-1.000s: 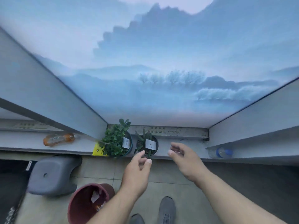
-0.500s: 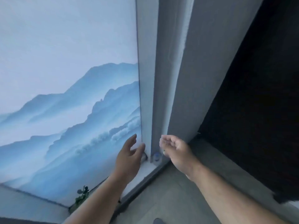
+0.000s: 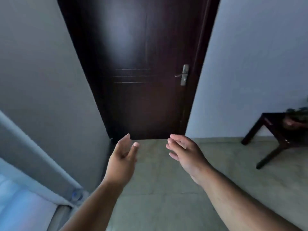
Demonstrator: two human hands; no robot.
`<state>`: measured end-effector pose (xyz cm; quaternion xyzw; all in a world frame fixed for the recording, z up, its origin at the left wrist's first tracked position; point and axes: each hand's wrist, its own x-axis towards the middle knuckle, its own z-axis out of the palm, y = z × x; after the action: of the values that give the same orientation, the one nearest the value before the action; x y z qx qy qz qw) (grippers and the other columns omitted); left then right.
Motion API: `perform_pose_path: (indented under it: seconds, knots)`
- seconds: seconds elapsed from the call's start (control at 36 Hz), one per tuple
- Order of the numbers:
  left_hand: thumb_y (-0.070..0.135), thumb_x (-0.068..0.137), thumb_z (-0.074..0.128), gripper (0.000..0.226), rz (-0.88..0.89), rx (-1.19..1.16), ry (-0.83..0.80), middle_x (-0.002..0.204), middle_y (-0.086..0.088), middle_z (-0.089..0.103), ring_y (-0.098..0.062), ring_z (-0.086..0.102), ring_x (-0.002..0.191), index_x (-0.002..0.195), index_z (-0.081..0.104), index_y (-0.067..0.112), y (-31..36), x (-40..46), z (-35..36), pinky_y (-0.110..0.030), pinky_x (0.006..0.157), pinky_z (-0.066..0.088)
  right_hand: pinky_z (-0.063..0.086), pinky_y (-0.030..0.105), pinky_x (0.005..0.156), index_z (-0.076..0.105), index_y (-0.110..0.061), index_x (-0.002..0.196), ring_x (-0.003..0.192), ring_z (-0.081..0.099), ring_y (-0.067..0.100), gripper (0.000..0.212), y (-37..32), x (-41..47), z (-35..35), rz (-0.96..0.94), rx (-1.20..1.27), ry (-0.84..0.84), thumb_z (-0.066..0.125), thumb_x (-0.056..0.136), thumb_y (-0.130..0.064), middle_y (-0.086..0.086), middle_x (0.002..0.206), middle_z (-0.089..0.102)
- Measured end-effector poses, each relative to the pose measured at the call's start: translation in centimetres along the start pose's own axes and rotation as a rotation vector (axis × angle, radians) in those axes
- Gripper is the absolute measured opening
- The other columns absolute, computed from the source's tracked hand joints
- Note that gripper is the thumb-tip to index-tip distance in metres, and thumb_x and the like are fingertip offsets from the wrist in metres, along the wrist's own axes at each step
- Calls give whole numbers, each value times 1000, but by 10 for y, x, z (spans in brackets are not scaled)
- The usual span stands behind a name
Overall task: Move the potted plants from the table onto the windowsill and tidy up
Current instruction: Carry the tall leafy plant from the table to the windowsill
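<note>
My left hand (image 3: 124,158) and my right hand (image 3: 184,151) hang in front of me over the tiled floor, both empty with fingers spread. At the far right edge stands a dark wooden table (image 3: 273,127) with a blurred potted plant (image 3: 298,116) on it, well away from both hands. The windowsill (image 3: 65,212) shows only as a strip at the lower left; the two pots set there are out of view.
A dark wooden door (image 3: 141,72) with a metal handle (image 3: 183,75) faces me. Grey walls flank it. A clear plastic bottle (image 3: 76,195) lies at the sill's end by the window frame. Tiled floor (image 3: 166,205) stretches between me and the table.
My view has swung right, from the windowsill with its two pots, past the window frame, to the door and table. Both hands stay empty and open in front of me.
</note>
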<state>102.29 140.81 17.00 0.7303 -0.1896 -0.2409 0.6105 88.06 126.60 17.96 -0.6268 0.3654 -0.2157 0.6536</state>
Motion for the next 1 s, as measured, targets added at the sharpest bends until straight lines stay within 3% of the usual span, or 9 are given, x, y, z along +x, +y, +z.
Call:
perform_pose_path:
  seconds: [0.11,0.19,0.31,0.42,0.53,0.61,0.72,1.0]
  knots:
    - [36,96,62,49,53,9,-203,140,8,56,7,63,106,142,48,34,23,1,108,-37,95,57,53,37,105,57,-15,137,123,64,14,38,7,-11,-108,1,89,198,61,101,-26,6,138,63]
    - [36,95,63,50,76,38,-338,138,8,56,0,63,110,142,48,35,34,-10,201,-42,95,58,54,37,103,58,-13,134,122,64,15,36,14,-28,-196,-8,126,370,62,100,-23,3,132,65]
    - [33,96,63,50,93,40,-471,136,8,56,-1,64,106,144,46,32,48,-34,311,-41,94,58,55,41,102,60,-23,122,120,65,16,22,24,-47,-304,-14,155,516,63,100,-23,2,128,66]
    - [41,93,65,53,112,69,-587,140,9,56,-3,70,97,142,47,37,59,-61,410,-46,95,58,54,39,103,59,-15,131,122,64,17,32,32,-65,-401,-22,175,641,62,101,-24,5,130,66]
    - [42,94,64,51,146,113,-689,137,13,56,9,70,82,142,46,40,72,-89,487,-46,93,59,53,41,105,55,-13,139,123,64,16,42,38,-84,-475,-34,187,728,62,100,-29,6,135,64]
    - [43,93,64,52,168,129,-747,140,13,55,5,70,86,143,45,40,83,-104,543,-44,91,60,53,40,106,53,-12,141,123,64,16,46,42,-96,-523,-37,220,792,62,100,-30,6,136,63]
    - [39,94,64,51,155,115,-788,143,7,53,-13,67,110,142,47,36,92,-114,598,-43,90,60,55,40,103,53,-12,142,116,67,15,46,50,-99,-569,-30,213,859,61,101,-31,3,132,65]
    - [33,95,65,52,98,91,-865,135,9,54,-17,65,114,144,46,31,93,-89,744,-42,90,59,52,40,108,51,-15,145,126,62,15,48,61,-57,-684,31,185,918,59,101,-35,2,140,61]
